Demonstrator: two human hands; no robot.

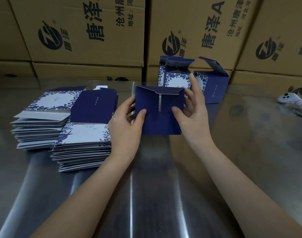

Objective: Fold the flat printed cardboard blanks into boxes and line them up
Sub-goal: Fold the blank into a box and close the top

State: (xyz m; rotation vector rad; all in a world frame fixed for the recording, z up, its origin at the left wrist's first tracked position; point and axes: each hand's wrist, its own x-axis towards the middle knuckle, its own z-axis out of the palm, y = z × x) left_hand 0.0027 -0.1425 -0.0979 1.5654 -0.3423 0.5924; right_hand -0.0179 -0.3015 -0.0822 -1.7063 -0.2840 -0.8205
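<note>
We read the writing first. The brown shipping cartons (88, 31) stacked like a wall behind the table carry a round black logo with an ® mark and the large black characters 唐泽. A smaller line beside them begins 沧州唐泽, and under it stands 地址 followed by 河北; the rest runs out of frame. The same logo shows again on the cartons to the right and on the lower row. A thin line of white print runs along the dark blue panel on top of the nearer stack of blanks (85, 143), and another along the side of the right finished box (213, 86). Both are too small for us to read.

The half-folded box (159, 121) is held above the middle of the steel table (146, 186), its dark blue flapped end turned toward us, with a pale slit between the flaps. The left hand (124, 124) grips its left side and the right hand (193, 114) its right side. Each thumb presses on the flaps, and the fingers reach round behind.

Just behind it stands the left finished box (177, 79), white with a blue leaf print and its lid flap up. The held box and the right hand's fingers cover part of it. The right finished box stands near it, its lid also open. At the left, the farther stack of blanks (42, 121) lies just beside the nearer one. At the right edge lies a white handheld device (292, 100)
</note>
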